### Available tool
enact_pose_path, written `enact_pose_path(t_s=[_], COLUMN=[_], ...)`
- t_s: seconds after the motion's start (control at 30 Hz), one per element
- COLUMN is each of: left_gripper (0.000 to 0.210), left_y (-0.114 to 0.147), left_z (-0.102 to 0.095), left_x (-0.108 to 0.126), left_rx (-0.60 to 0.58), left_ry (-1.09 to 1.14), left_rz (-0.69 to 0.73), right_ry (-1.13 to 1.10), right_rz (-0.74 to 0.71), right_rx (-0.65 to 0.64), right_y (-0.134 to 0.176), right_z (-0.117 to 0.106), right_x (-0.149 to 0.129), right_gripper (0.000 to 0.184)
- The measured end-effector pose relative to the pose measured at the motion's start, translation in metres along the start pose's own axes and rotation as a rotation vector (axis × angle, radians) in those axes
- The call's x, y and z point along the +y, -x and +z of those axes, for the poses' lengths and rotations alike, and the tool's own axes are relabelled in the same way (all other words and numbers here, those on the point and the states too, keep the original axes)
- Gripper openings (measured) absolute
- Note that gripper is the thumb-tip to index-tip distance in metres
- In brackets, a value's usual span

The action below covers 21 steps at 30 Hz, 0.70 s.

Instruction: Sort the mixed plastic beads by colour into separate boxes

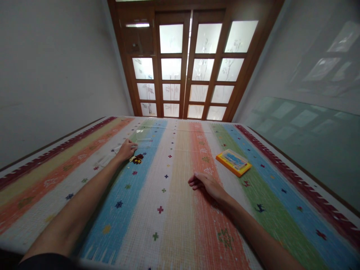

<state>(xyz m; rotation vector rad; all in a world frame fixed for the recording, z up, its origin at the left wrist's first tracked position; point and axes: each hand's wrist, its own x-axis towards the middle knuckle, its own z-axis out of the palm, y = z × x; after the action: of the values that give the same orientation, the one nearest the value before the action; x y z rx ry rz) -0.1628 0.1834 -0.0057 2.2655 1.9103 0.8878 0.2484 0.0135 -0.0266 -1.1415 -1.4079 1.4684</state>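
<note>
My left hand (128, 150) reaches out over the cloth, its fingers curled together; whatever they may hold is hidden. Just right of these fingers lies a small heap of dark red, yellow and cream pieces (137, 159), too small to name. A clear plastic box or lid (144, 138) sits right beyond the fingertips; whether they touch it I cannot tell. My right hand (207, 184) is over the orange and cream stripes, fingers loosely bent and slightly apart, with nothing visible in them. Beyond it to the right is a yellow-orange box (234, 162) with a blue picture under a clear top.
A striped, patterned cloth (160, 232) covers the table. Something clear (104, 155) lies left of my left hand. Wooden doors with frosted panes (171, 67) stand past the far edge. Plain walls rise on both sides, with a greenish glass-like panel (306, 131) at the right.
</note>
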Motion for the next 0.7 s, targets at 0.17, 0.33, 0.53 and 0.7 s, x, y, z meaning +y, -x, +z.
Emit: enact_pose_path(t_s=[0.17, 0.33, 0.53, 0.7], left_gripper=[0.010, 0.006, 0.025, 0.037], left_y=[0.001, 0.003, 0.012, 0.052], left_z=[0.002, -0.001, -0.015, -0.027], left_x=[0.001, 0.004, 0.016, 0.024], left_rx=[0.028, 0.047, 0.145, 0.208], left_ry=[0.006, 0.018, 0.045, 0.073], left_rz=[-0.016, -0.017, 0.005, 0.049], right_ry=[-0.002, -0.013, -0.020, -0.016], right_rz=[0.006, 0.007, 0.017, 0.017], right_rx=[0.009, 0.009, 0.009, 0.005], right_y=[0.000, 0.000, 0.000, -0.001], right_z=[0.000, 0.000, 0.000, -0.001], right_x=[0.000, 0.001, 0.002, 0.004], right_gripper=[0.062, 0.061, 0.060, 0.060])
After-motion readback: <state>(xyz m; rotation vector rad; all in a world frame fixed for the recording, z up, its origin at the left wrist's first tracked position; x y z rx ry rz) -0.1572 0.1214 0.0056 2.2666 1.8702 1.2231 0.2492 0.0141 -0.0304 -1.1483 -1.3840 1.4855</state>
